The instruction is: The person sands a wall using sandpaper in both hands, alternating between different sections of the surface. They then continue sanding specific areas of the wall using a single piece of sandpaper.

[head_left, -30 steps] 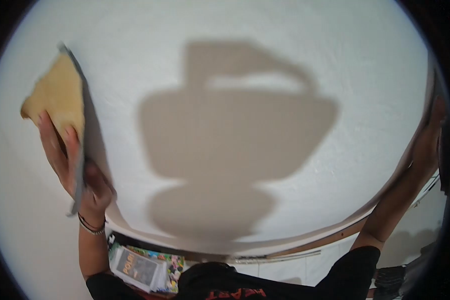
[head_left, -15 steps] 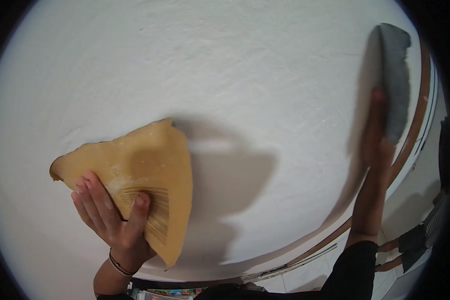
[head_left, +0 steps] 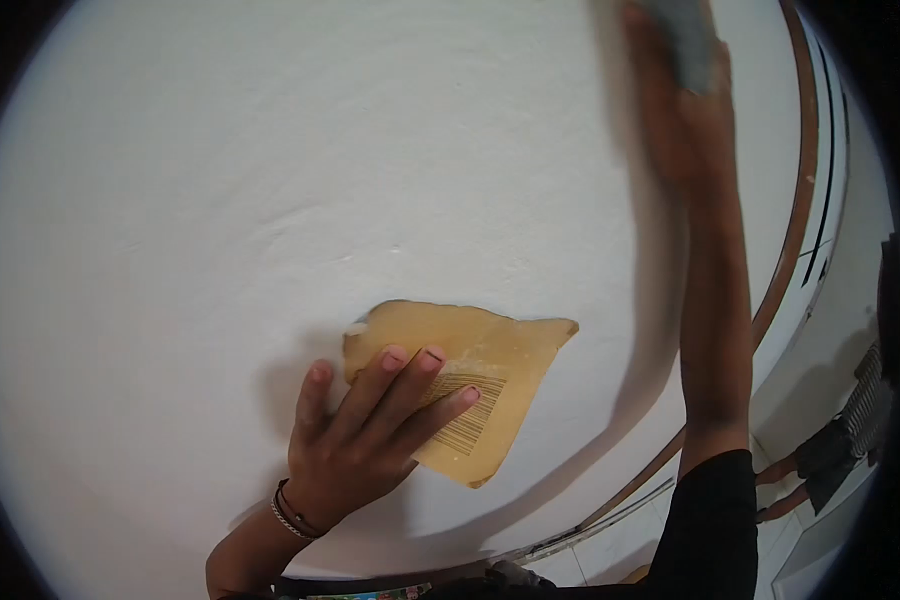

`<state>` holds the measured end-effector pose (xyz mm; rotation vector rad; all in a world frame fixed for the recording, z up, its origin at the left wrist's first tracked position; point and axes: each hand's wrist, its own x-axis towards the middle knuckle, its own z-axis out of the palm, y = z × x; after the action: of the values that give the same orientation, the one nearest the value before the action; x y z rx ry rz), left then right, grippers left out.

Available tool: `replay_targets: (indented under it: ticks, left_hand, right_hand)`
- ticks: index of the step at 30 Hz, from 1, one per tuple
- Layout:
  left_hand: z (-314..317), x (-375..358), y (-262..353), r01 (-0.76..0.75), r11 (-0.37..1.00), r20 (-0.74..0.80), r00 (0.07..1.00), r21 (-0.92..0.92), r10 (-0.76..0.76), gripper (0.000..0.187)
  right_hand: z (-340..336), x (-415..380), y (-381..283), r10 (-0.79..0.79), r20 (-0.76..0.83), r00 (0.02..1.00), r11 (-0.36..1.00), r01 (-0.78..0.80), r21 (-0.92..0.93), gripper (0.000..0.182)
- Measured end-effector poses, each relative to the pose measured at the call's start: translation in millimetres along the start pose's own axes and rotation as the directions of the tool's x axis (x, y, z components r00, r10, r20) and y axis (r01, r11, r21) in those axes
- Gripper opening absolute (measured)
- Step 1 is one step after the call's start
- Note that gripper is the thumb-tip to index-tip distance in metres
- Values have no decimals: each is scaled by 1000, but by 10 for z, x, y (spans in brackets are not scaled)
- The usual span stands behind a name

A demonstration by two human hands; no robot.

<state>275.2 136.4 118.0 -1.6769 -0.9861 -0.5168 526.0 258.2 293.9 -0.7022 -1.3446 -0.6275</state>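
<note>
A black sleeve (head_left: 710, 525) covers the upper part of the right arm, low in the view. The left hand (head_left: 355, 440), with thin bracelets (head_left: 295, 515) on its wrist, has its grip spread. Three fingers lie on top of a tan paper sheet (head_left: 515, 365) with dark printed stripes, and one finger sticks out past its left edge. The sheet is against a big white wall (head_left: 270, 180). Higher up, on the right, the right hand (head_left: 692, 140) has its grip closed around a gray, flat piece (head_left: 685, 45), a bit blurry and cut off at the top. Past the wall's curvy-looking brown edge strip (head_left: 802, 150), another person (head_left: 825, 465) in dark shorts is partly seen.
</note>
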Motion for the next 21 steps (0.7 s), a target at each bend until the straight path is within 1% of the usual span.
replay_targets:
  ticks: [1,2,3,4,5,7,8,9,10,11,12,13,14,15,16,17,19,20,21]
  left_hand:
    - [4,-26,-27,-64,998,-17,998,2,64,38]
    - [-8,-59,-52,-58,998,-25,998,11,58,38]
    - [-26,-96,-68,3,1000,-2,1000,15,-3,36]
    - [-42,-141,-81,63,998,20,998,17,-64,35]
    - [-51,-192,-89,64,998,9,998,22,-64,35]
    - [-102,-341,-156,161,982,17,986,101,-164,31]
    - [-87,-390,-203,218,975,-49,975,50,-215,34]
    - [-108,-441,-294,216,975,-46,976,48,-214,34]
    - [-113,-489,-420,311,948,-123,946,74,-301,34]
    - [-130,-532,-562,406,909,-205,901,95,-382,37]
    - [-218,-559,-736,512,858,-269,833,41,-484,38]
    - [-311,-580,-947,603,798,-326,751,-18,-574,42]
    - [-338,-664,-1206,736,659,-336,587,-155,-736,43]
    - [-364,-715,-1411,827,480,-312,393,-291,-865,45]
    - [-443,-610,-1545,790,479,-335,364,-383,-869,44]
    - [-508,-457,-1669,744,477,-354,336,-469,-873,43]
    - [-470,-162,-1809,693,683,-529,500,-231,-686,41]
    - [-428,-3,-1844,656,755,-560,622,-12,-548,39]
    - [-379,191,-1817,583,785,-549,734,209,-399,39]
  right_hand:
    - [41,14,-217,-53,97,994,999,54,-5,45]
    - [54,-21,-480,-188,247,951,982,185,35,43]
    - [66,-54,-744,-316,386,867,949,294,114,44]
    - [183,-199,-868,-627,123,769,774,633,-18,44]
    - [181,-305,-955,-748,160,644,657,752,44,48]
    - [169,-266,-932,-834,165,526,545,832,103,45]
    - [189,-134,-799,-750,98,654,661,737,140,42]
    - [200,39,-588,-640,40,767,759,623,192,40]
    - [151,186,-333,-643,42,765,756,625,194,40]
    - [55,344,-34,-200,219,955,971,164,174,46]
    - [46,425,159,-89,91,992,987,76,139,58]
    - [37,508,352,24,-40,999,992,-18,129,70]
    - [-7,552,468,116,-50,992,990,-112,84,74]
    - [-48,595,563,204,-58,977,979,-202,39,78]
    - [-18,626,656,131,-78,988,991,-131,4,80]
    - [-17,638,632,126,-72,989,992,-126,5,80]
    - [-7,622,530,90,8,996,996,-90,11,72]
    - [6,614,438,91,7,996,996,-91,14,72]
    - [21,588,313,-154,-17,988,988,153,-33,60]
